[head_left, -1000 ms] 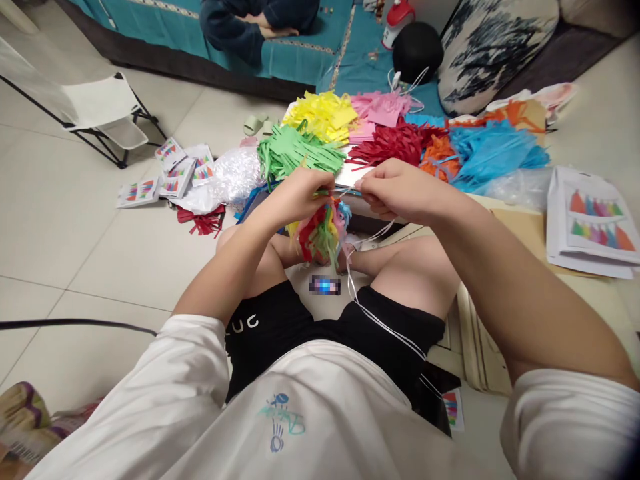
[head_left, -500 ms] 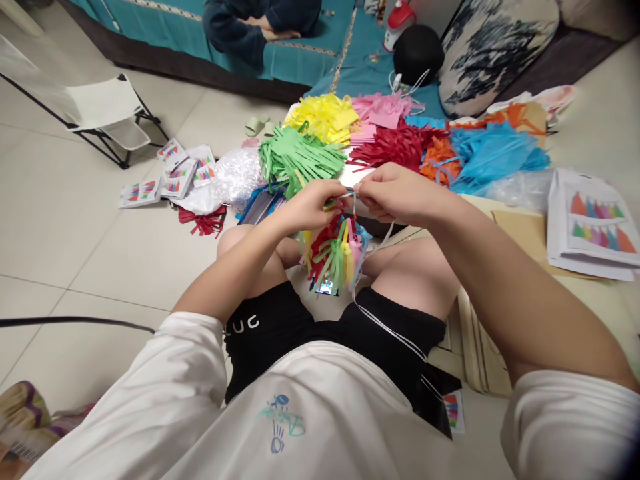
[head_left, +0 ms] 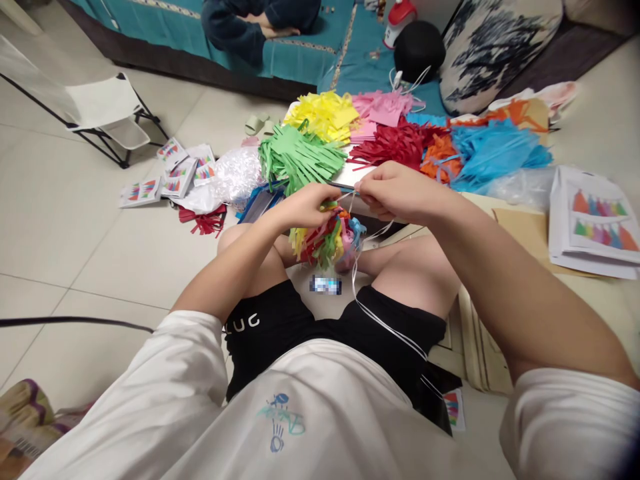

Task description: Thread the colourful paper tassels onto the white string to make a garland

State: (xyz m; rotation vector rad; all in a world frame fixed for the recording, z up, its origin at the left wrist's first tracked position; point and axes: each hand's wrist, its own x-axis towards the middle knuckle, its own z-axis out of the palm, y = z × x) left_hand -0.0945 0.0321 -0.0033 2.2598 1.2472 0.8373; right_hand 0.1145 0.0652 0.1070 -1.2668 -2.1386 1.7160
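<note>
My left hand (head_left: 316, 205) is closed around the top of a bunch of multicoloured paper tassels (head_left: 327, 243), which hangs below it between my knees. The strips are red, green, yellow, pink and blue. Facing it, my right hand (head_left: 393, 192) pinches a thin white string (head_left: 356, 270). A short piece of that string runs taut between the two hands, and its loose length drops over my right thigh. My curled fingers hide the exact grip on the tassel tops.
Piles of green (head_left: 300, 157), yellow (head_left: 323, 117), red (head_left: 395, 145) and blue tassels (head_left: 495, 153) lie ahead. Printed packets (head_left: 595, 220) are at right, more on the floor at left near a white folding chair (head_left: 105, 107). Another person's legs (head_left: 235, 30) rest on the teal couch.
The tassel bunch has swung up and shifted slightly away from me, uncovering the lit screen on the floor below. Both hands have barely moved and keep their grip.
</note>
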